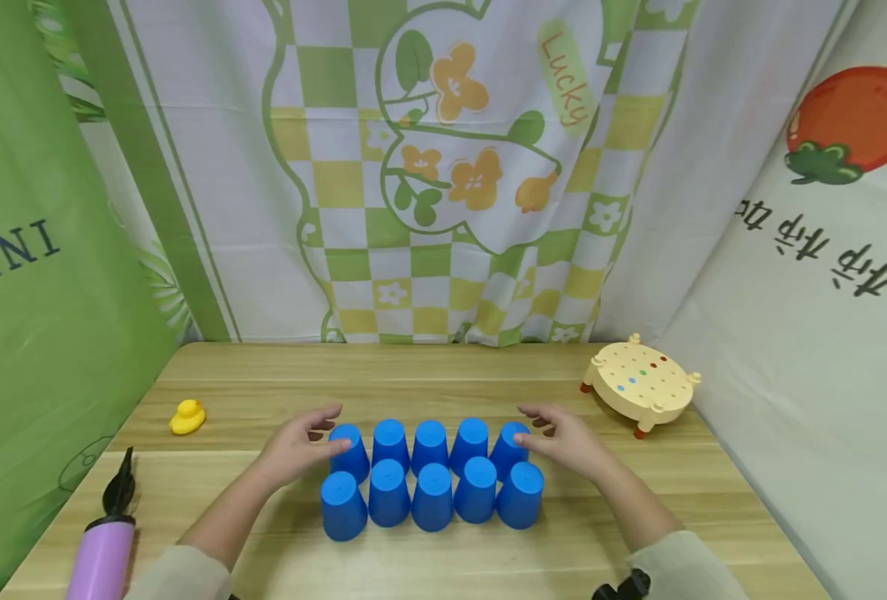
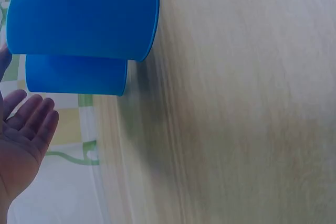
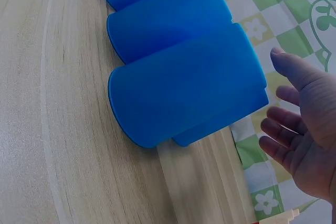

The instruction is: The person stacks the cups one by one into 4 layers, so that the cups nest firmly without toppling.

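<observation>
Several blue cups stand upside down in two rows at the middle of the table in the head view. My left hand (image 1: 297,446) is beside the left end of the back row, its thumb over the end cup (image 1: 349,458). At the other end, my right hand (image 1: 563,442) has its thumb by the back row's right cup (image 1: 509,450). Fingers of both hands are relaxed and grip nothing; whether the thumbs touch the cups I cannot tell. The front row's left cup (image 2: 84,17) fills the left wrist view's top, and its right cup (image 3: 186,85) shows in the right wrist view.
A yellow rubber duck (image 1: 187,417) sits at the back left of the wooden table (image 1: 443,575). Nearer on that side lies a purple hand pump (image 1: 104,550) with a black nozzle. At the back right stands a round cream pegged stand (image 1: 642,379). Patterned curtains hang behind.
</observation>
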Demonstrator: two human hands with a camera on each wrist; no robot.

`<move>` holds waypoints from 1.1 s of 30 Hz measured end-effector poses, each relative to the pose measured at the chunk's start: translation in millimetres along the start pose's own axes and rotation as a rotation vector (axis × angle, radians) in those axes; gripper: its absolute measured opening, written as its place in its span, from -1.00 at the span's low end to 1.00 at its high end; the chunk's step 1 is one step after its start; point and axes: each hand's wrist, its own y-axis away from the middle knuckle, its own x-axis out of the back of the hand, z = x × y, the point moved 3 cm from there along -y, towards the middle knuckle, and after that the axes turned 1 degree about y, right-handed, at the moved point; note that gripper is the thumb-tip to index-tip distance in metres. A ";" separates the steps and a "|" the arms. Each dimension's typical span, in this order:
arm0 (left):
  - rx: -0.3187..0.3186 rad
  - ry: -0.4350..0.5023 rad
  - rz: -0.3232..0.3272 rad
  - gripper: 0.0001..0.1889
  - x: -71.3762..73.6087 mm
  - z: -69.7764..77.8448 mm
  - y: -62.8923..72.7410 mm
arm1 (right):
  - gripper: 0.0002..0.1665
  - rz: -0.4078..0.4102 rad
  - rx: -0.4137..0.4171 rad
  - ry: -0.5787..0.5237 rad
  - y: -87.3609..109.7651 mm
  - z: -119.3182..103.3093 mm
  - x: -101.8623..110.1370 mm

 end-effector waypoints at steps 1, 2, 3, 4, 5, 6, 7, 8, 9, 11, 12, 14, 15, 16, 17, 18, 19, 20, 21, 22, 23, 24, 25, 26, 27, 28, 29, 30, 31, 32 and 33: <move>0.000 0.017 -0.001 -0.28 -1.0 -0.9 -0.3 | -0.33 -0.009 0.003 -0.006 -0.8 0.0 -0.7; -0.006 0.029 -0.005 -0.28 -2.0 -1.7 -0.7 | -0.35 -0.017 0.009 -0.010 -1.4 0.2 -1.4; -0.007 0.040 -0.007 -0.28 -2.6 -2.7 -1.3 | -0.36 -0.025 0.016 -0.015 -2.0 0.1 -1.9; -0.015 0.050 -0.011 -0.29 -3.3 -3.6 -1.9 | -0.36 -0.034 0.021 -0.019 -2.6 0.3 -2.4; -0.023 0.055 -0.015 -0.29 -3.8 -4.1 -2.4 | -0.37 -0.041 0.023 -0.021 -3.1 0.7 -2.7; -0.027 0.060 -0.017 -0.29 -4.3 -4.8 -3.1 | -0.37 -0.049 0.021 -0.026 -3.5 1.0 -3.0; -0.031 0.067 -0.018 -0.29 -4.7 -5.6 -3.9 | -0.37 -0.056 0.016 -0.031 -4.0 1.3 -3.2; -0.037 0.072 -0.022 -0.29 -5.2 -6.2 -4.6 | -0.37 -0.065 0.011 -0.038 -4.4 1.7 -3.4; -0.042 0.079 -0.027 -0.29 -5.5 -6.7 -5.3 | -0.36 -0.072 0.005 -0.046 -4.9 2.0 -3.6; -0.048 0.096 -0.036 -0.29 -6.0 -7.6 -6.0 | -0.35 -0.083 -0.012 -0.060 -5.8 2.6 -4.1; -0.044 0.106 -0.039 -0.29 -6.4 -8.1 -6.2 | -0.35 -0.088 -0.018 -0.064 -6.2 3.1 -4.3; -0.033 0.123 -0.042 -0.28 -7.1 -8.8 -6.0 | -0.34 -0.092 -0.026 -0.071 -7.2 4.1 -4.4; -0.022 0.128 -0.040 -0.28 -7.4 -9.6 -6.0 | -0.33 -0.094 -0.028 -0.075 -7.5 4.4 -4.6; -0.010 0.132 -0.039 -0.27 -7.9 -10.5 -5.9 | -0.33 -0.094 -0.029 -0.077 -7.8 4.9 -4.8; -0.004 0.134 -0.038 -0.27 -8.3 -11.1 -5.7 | -0.32 -0.097 -0.025 -0.080 -8.2 5.5 -5.0; 0.005 0.139 -0.036 -0.27 -8.8 -11.8 -5.3 | -0.31 -0.099 -0.022 -0.083 -8.5 6.1 -5.4; 0.014 0.144 -0.033 -0.27 -9.4 -12.5 -5.0 | -0.30 -0.103 -0.018 -0.086 -8.8 6.8 -5.7; 0.017 0.146 -0.032 -0.26 -9.9 -13.3 -4.7 | -0.29 -0.106 -0.015 -0.091 -8.9 7.3 -6.3; 0.025 0.148 -0.028 -0.26 -10.4 -14.0 -4.4 | -0.28 -0.109 -0.011 -0.093 -9.0 7.9 -6.7; 0.027 0.150 -0.027 -0.27 -10.9 -14.6 -4.1 | -0.28 -0.109 -0.011 -0.096 -9.1 8.5 -7.0; 0.029 0.152 -0.025 -0.27 -11.2 -14.8 -3.5 | -0.28 -0.110 -0.008 -0.097 -9.1 9.1 -7.3; 0.034 0.153 -0.020 -0.27 -11.6 -15.3 -3.1 | -0.28 -0.108 -0.011 -0.097 -9.1 9.4 -7.6; 0.038 0.155 -0.017 -0.27 -11.9 -15.8 -2.7 | -0.28 -0.108 -0.015 -0.099 -8.8 9.6 -7.7; 0.046 0.155 -0.011 -0.28 -12.0 -16.3 -2.5 | -0.28 -0.106 -0.024 -0.103 -8.6 10.0 -7.9; 0.053 0.153 -0.007 -0.28 -11.9 -16.8 -2.6 | -0.28 -0.104 -0.030 -0.103 -8.6 11.1 -7.7; 0.055 0.149 -0.004 -0.28 -11.4 -17.5 -3.2 | -0.28 -0.100 -0.037 -0.101 -8.7 12.0 -7.2; 0.060 0.147 0.000 -0.27 -10.5 -18.0 -4.0 | -0.28 -0.093 -0.039 -0.097 -9.1 12.4 -6.3; 0.066 0.144 0.004 -0.27 -9.2 -18.5 -5.4 | -0.29 -0.087 -0.041 -0.094 -9.7 12.5 -4.9; 0.070 0.144 0.008 -0.26 -7.4 -18.6 -7.1 | -0.28 -0.080 -0.039 -0.093 -10.6 12.2 -3.1; 0.072 0.141 0.014 -0.25 -5.2 -18.3 -9.4 | -0.29 -0.072 -0.033 -0.090 -11.9 11.4 -0.9; 0.069 0.140 0.019 -0.25 -2.5 -17.1 -11.8 | -0.29 -0.063 -0.022 -0.086 -13.6 9.9 1.7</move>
